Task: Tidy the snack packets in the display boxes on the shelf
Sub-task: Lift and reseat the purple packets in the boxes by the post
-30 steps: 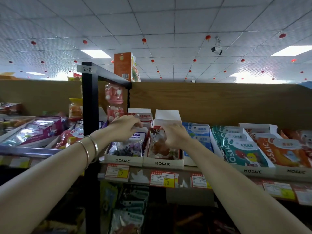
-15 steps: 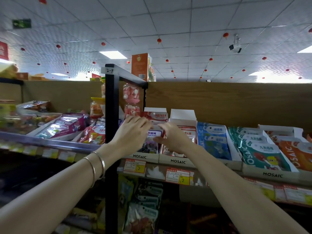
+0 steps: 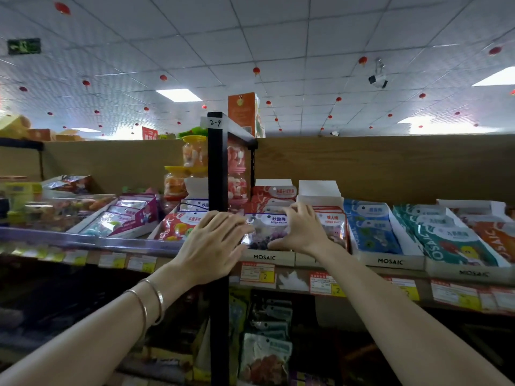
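A clear sour plum packet with dark fruit and a white-and-purple label stands at the front of a MOSAIC display box on the shelf. My left hand lies with fingers spread, its fingertips touching the packet's left edge, in front of a black shelf post. My right hand cups the packet's right side, fingers over the top edge and thumb under the bottom. Red-labelled packets fill the box just to the right.
Further right stand boxes of blue packets, teal packets and orange packets. Left of the post are purple packets and jars of sweets. Price tags line the shelf edge; more packets hang below.
My right hand has moved left from the red-labelled box onto the sour plum packet. My left hand has slid down to the packet's left edge. The view has turned left.
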A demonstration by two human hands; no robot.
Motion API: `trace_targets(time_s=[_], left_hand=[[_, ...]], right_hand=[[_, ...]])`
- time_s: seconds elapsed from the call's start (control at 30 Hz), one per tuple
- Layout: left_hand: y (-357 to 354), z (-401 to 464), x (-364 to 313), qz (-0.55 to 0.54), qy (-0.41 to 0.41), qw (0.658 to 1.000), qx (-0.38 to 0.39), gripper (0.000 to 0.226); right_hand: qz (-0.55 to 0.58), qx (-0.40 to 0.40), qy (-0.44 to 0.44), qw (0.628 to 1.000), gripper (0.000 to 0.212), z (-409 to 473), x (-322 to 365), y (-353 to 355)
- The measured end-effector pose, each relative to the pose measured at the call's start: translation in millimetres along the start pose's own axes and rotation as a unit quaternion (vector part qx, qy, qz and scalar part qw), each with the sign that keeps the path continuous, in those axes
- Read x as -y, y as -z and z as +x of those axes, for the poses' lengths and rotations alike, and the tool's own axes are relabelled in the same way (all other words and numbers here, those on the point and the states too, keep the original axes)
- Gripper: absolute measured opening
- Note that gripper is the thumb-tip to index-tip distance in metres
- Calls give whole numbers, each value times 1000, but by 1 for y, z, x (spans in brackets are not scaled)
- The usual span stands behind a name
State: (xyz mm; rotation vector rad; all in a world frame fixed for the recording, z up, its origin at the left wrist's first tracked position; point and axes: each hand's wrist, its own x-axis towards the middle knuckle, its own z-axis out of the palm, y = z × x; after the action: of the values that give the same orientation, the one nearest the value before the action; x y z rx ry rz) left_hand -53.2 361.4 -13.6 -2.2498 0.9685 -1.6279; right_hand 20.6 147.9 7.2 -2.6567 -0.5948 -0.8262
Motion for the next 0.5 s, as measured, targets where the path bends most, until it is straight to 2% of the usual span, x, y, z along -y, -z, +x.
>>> trace_targets(time_s=[0.2,0.37,0.5], left_hand=[[10,-19,37,-19,-35,999,-9,26],[5,-40,64,-36,4,999,3,25],[-1,-54,79,-45,30,999,3,27]], right_hand=[[18,27,-47,998,92,-3,10,2],[-4,57,-59,997,81,-6,14,3],[11,40,-90,995,91,-4,20,6]])
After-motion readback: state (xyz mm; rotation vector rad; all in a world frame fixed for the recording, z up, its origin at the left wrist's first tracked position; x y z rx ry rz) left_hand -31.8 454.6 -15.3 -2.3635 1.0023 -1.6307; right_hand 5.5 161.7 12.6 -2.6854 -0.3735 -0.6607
